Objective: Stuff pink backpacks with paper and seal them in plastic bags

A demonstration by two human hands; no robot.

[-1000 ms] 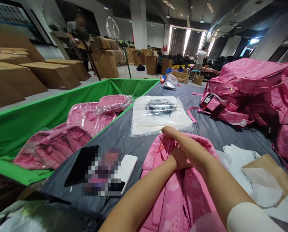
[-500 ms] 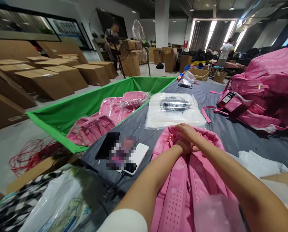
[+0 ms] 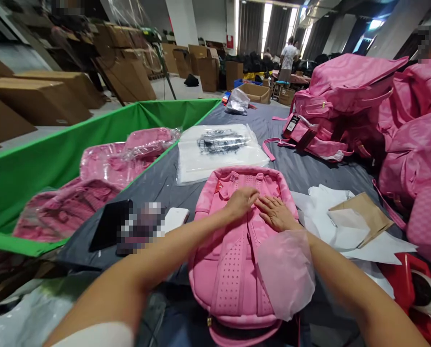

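In the head view, the pink backpack (image 3: 239,180) lies flat on a grey sheet (image 3: 153,190), its shoulder straps (image 3: 231,274) upward. The left hand (image 3: 241,202) rests on it, fingers (image 3: 253,193) close together; the right hand (image 3: 276,213) lies just beside, fingers (image 3: 267,206) spread, pinching nothing.

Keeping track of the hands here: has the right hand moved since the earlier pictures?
Yes: the right hand has come down off the top edge of the pink backpack, toward the wearer, and now sits further from the flat clear plastic bag.
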